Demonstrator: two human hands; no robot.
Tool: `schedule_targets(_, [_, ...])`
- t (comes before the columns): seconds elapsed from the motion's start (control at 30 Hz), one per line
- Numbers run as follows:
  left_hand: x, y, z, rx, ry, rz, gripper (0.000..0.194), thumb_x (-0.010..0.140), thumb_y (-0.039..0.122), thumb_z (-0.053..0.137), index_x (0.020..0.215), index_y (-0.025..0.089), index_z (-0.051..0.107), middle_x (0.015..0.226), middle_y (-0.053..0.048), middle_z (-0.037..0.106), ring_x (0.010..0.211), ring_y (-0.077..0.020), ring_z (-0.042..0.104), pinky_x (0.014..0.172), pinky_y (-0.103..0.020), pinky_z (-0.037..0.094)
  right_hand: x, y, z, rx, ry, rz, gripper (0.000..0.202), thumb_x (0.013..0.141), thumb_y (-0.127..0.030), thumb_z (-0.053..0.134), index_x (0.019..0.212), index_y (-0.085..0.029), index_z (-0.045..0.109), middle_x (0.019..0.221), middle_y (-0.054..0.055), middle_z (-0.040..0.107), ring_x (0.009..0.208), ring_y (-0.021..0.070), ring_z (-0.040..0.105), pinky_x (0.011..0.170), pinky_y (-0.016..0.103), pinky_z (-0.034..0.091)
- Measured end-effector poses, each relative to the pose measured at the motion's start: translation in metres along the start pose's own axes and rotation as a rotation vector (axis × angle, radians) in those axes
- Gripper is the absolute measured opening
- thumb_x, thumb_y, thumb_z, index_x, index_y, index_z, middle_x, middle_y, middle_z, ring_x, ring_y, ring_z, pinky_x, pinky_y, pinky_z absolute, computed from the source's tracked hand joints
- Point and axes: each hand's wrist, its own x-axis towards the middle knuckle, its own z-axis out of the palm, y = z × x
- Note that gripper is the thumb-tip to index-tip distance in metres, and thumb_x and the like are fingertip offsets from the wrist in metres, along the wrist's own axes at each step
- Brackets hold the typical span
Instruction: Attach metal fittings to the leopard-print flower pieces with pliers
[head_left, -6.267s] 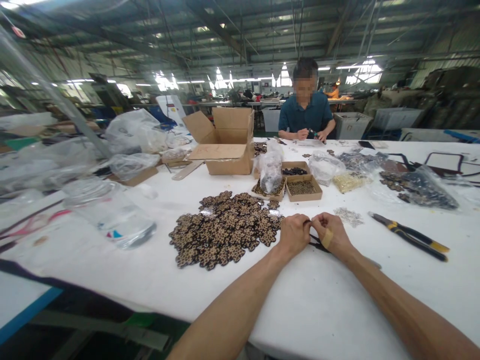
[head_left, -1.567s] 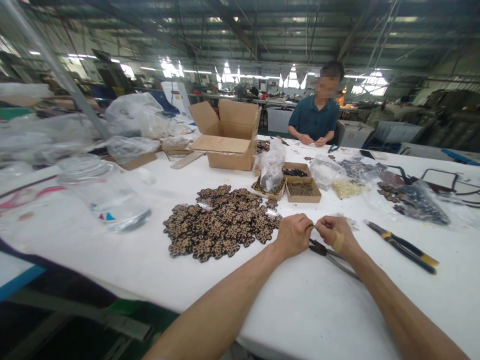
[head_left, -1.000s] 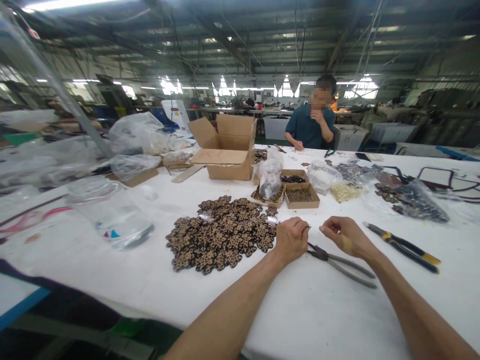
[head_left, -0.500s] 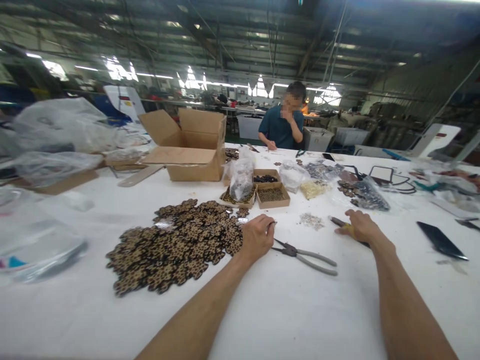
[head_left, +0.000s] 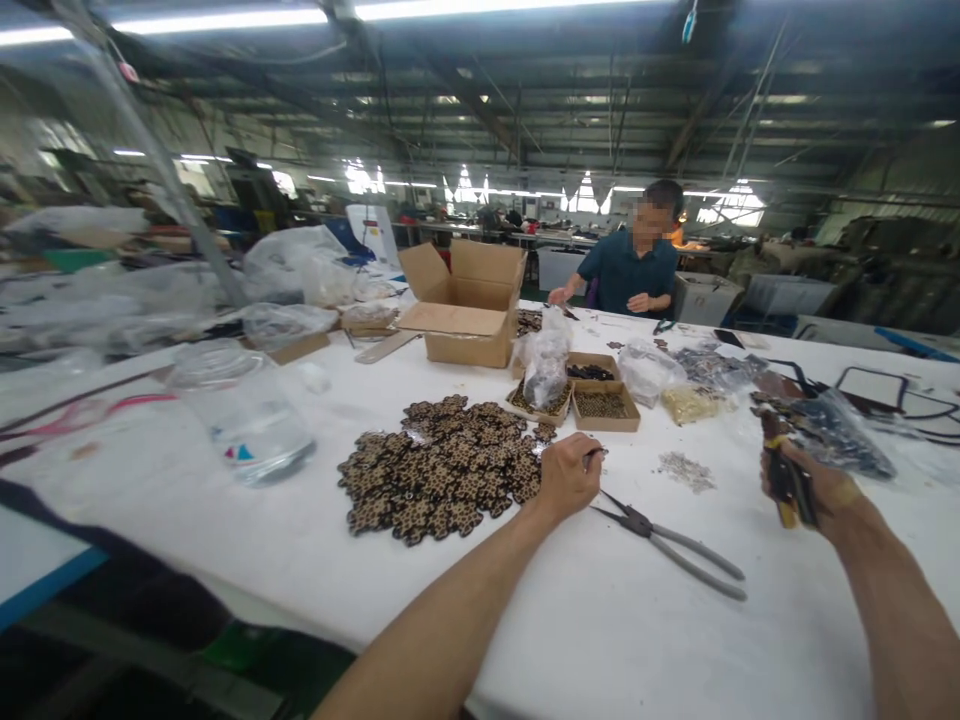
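My left hand (head_left: 568,476) is closed in a pinch at the right edge of a pile of leopard-patterned flower-shaped pieces (head_left: 442,475). A small dark bit shows at its fingertips, too small to name. My right hand (head_left: 817,485) is wrapped round pliers (head_left: 784,475) with black and yellow handles, held up off the table with the jaws upward. Between the hands lie long-nosed pliers (head_left: 637,520) with grey handles, jaws apart and pointing at my left hand. Beyond them is a scatter of tiny pale pieces (head_left: 686,470).
Small cardboard trays of studs (head_left: 606,405) stand ahead, beside an open cardboard box (head_left: 469,350). A clear plastic jar (head_left: 247,420) is at left. Plastic bags of parts (head_left: 840,430) and black frames lie at right. A co-worker (head_left: 630,265) sits across the table.
My right hand has lifted the pliers off the table and turned them upright. My view has swung left, showing the jar and table edge. The co-worker's hand has dropped from the face.
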Motion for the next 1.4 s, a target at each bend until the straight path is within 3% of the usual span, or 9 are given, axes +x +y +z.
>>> schedule_targets(0.1, [-0.001, 0.0, -0.001, 0.014, -0.021, 0.048, 0.011, 0.091, 0.019, 0.057, 0.09, 0.019, 0.068, 0.085, -0.006, 0.07, 0.08, -0.0175, 0.066, 0.073, -0.029, 0.05, -0.004, -0.013, 0.041, 0.194, -0.26, 0.164, 0.03, 0.08, -0.051, 0.07, 0.089, -0.023, 0.065, 0.086, 0.009, 0.067, 0.073, 0.0248, 0.068, 0.066, 0.042, 0.062])
schedule_targets(0.17, [-0.001, 0.0, -0.001, 0.043, -0.041, 0.08, 0.012, 0.092, 0.02, 0.056, 0.09, 0.019, 0.067, 0.085, -0.007, 0.069, 0.08, -0.0177, 0.065, 0.073, -0.03, 0.05, -0.009, -0.019, 0.067, 0.243, -0.345, 0.198, 0.028, 0.081, -0.046, 0.071, 0.092, -0.022, 0.065, 0.085, 0.008, 0.066, 0.072, 0.0221, 0.067, 0.065, 0.037, 0.061])
schedule_targets(0.27, [-0.002, 0.0, 0.0, 0.074, -0.049, 0.112, 0.012, 0.093, 0.021, 0.054, 0.091, 0.019, 0.066, 0.086, -0.007, 0.069, 0.081, -0.0182, 0.065, 0.073, -0.031, 0.049, -0.022, -0.026, 0.096, 0.283, -0.295, 0.137, 0.038, 0.082, -0.046, 0.073, 0.11, -0.022, 0.065, 0.089, 0.006, 0.069, 0.07, 0.02, 0.067, 0.056, 0.031, 0.056])
schedule_targets(0.37, [-0.002, -0.002, 0.0, 0.064, -0.041, 0.122, 0.012, 0.093, 0.022, 0.054, 0.091, 0.019, 0.066, 0.086, -0.007, 0.069, 0.082, -0.0189, 0.065, 0.073, -0.032, 0.049, -0.038, -0.033, 0.114, 0.165, -0.321, 0.082, 0.059, 0.079, -0.054, 0.075, 0.127, -0.022, 0.059, 0.093, 0.009, 0.072, 0.069, 0.0236, 0.07, 0.042, 0.025, 0.041])
schedule_targets(0.47, [-0.003, -0.002, -0.001, 0.044, -0.032, 0.124, 0.013, 0.094, 0.022, 0.054, 0.092, 0.019, 0.066, 0.086, -0.007, 0.069, 0.082, -0.0194, 0.066, 0.073, -0.032, 0.05, -0.05, -0.036, 0.127, 0.004, -0.356, -0.032, 0.067, 0.079, -0.059, 0.075, 0.13, -0.019, 0.058, 0.096, 0.011, 0.074, 0.083, 0.0283, 0.073, 0.045, 0.025, 0.041])
schedule_targets(0.67, [-0.003, -0.003, -0.001, 0.005, 0.001, 0.106, 0.014, 0.094, 0.023, 0.054, 0.093, 0.019, 0.067, 0.086, -0.008, 0.07, 0.082, -0.019, 0.066, 0.073, -0.032, 0.05, -0.047, -0.015, 0.142, -0.342, -0.289, -0.403, 0.059, 0.088, -0.059, 0.063, 0.132, -0.02, 0.059, 0.104, 0.011, 0.072, 0.087, 0.0269, 0.066, 0.073, 0.038, 0.055])
schedule_targets(0.83, [-0.004, -0.004, -0.003, -0.029, 0.016, 0.097, 0.013, 0.094, 0.023, 0.055, 0.093, 0.019, 0.067, 0.087, -0.008, 0.071, 0.082, -0.0189, 0.066, 0.074, -0.032, 0.051, -0.04, 0.009, 0.149, -0.742, -0.237, -0.692, 0.058, 0.096, -0.035, 0.047, 0.153, -0.026, 0.041, 0.12, 0.012, 0.063, 0.104, 0.0292, 0.062, 0.092, 0.044, 0.052])
schedule_targets(1.0, [-0.005, -0.004, -0.004, -0.034, 0.017, 0.091, 0.012, 0.093, 0.024, 0.056, 0.092, 0.019, 0.067, 0.087, -0.008, 0.071, 0.082, -0.0192, 0.066, 0.074, -0.032, 0.052, -0.043, 0.016, 0.156, -0.883, -0.241, -0.752, 0.07, 0.091, -0.02, 0.043, 0.159, -0.03, 0.028, 0.117, 0.011, 0.057, 0.094, 0.0272, 0.062, 0.083, 0.041, 0.055])
schedule_targets(1.4, [-0.006, -0.005, -0.005, -0.103, 0.061, 0.093, 0.008, 0.089, 0.02, 0.058, 0.085, 0.018, 0.065, 0.079, -0.006, 0.068, 0.075, -0.017, 0.064, 0.07, -0.029, 0.049, -0.039, 0.023, 0.161, -0.937, -0.165, -0.936, 0.087, 0.081, -0.003, 0.046, 0.16, -0.032, 0.024, 0.131, 0.013, 0.048, 0.118, 0.0313, 0.052, 0.098, 0.052, 0.051])
